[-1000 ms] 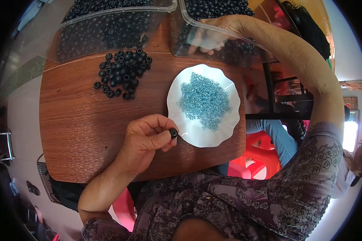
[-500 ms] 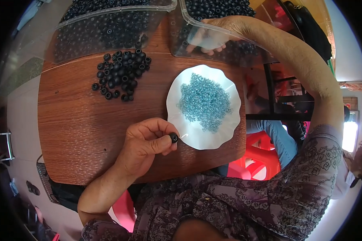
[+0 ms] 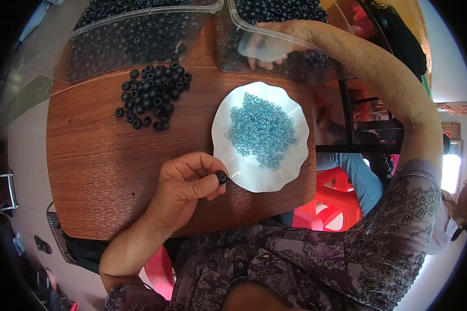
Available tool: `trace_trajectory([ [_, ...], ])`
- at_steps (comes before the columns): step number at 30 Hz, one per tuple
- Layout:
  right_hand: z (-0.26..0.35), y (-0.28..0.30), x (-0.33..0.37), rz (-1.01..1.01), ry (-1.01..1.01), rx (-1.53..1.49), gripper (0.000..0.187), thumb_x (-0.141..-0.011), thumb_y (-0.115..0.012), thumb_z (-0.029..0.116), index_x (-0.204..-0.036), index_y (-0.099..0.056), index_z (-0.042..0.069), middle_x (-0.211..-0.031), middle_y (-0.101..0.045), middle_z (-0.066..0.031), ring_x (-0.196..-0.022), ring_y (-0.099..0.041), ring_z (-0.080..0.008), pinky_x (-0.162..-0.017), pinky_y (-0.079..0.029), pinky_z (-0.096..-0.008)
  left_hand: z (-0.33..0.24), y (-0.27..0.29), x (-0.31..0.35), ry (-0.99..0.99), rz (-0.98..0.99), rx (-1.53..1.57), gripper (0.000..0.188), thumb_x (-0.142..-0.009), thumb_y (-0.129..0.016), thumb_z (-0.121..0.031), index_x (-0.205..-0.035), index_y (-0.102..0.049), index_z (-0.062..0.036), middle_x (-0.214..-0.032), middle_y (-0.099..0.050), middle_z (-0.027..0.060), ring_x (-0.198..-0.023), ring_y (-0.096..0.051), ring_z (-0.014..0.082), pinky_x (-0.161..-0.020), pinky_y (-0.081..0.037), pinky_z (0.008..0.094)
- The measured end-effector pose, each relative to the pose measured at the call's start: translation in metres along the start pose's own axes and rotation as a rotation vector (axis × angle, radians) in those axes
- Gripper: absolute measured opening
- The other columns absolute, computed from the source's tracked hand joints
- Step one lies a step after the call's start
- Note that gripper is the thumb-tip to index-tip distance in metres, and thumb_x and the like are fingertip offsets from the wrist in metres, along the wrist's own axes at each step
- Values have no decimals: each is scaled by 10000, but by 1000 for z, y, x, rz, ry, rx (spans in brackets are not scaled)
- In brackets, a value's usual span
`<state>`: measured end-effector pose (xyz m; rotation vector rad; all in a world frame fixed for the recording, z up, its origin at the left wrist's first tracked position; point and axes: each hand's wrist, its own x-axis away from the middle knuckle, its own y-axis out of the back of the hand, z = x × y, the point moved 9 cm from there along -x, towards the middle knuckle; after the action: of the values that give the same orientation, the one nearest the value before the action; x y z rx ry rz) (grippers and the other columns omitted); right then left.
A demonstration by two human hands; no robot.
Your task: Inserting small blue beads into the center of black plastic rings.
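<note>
My left hand (image 3: 187, 179) is closed, pinching one round black bead (image 3: 221, 177) with a hole between thumb and fingertips. It is just left of a white scalloped plate (image 3: 228, 171), above the table. Small clear bluish ring-like pieces (image 3: 262, 129) are heaped on the plate. My right hand (image 3: 267, 49) reaches over the rim into the right clear plastic bin (image 3: 231, 59), which contains many black beads (image 3: 280, 10). Its fingers show blurred through the bin wall, loosely apart; I can make out nothing held in them.
A second clear bin (image 3: 62, 62) of black beads stands at the far left. In front of it, loose black beads (image 3: 153, 96) lie on the wooden table (image 3: 104, 166). Beyond the table's right edge are a red stool (image 3: 337, 199) and a person's jeans-clad leg (image 3: 355, 173).
The whole view has shifted slightly. My left hand still pinches the bead, and my right hand stays inside the right bin with hardly any movement.
</note>
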<state>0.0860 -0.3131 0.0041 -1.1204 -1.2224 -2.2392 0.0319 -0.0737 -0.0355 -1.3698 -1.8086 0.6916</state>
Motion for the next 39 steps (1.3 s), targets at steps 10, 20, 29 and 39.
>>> trace_trajectory([
  [10,-1,15,10,-113,122,-94,177,-708,-474,6,-753,-644,28,-661,-612,-51,-504,-502,-96,-408,-376,-237,-5,-2,0,-34,7,-22,185,-819,-640,-93,-945,-599,35,-795,-621,72,-686,-546,96,-622,-419,212],
  [20,32,57,134,-757,292,-320,172,-761,-555,-16,-909,-638,9,-777,-629,-57,-766,-579,-160,-683,-470,-277,-13,1,-2,-127,-23,-49,183,-828,-628,-99,-948,-597,36,-781,-613,79,-653,-522,118,-591,-396,231],
  [29,76,-39,151,-607,658,-832,163,-784,-670,72,-922,-632,-5,-765,-645,-64,-629,-575,-72,-592,-467,-183,-18,4,-3,-168,-2,30,181,-842,-604,-105,-948,-579,39,-786,-603,76,-652,-526,123,-590,-395,254],
  [39,78,-104,112,-529,717,-1190,185,-752,-679,23,-911,-607,-40,-780,-631,-92,-671,-584,-110,-623,-463,-212,-22,1,-5,-179,-19,9,183,-854,-590,-113,-955,-578,39,-779,-591,65,-666,-513,118,-613,-392,251],
])
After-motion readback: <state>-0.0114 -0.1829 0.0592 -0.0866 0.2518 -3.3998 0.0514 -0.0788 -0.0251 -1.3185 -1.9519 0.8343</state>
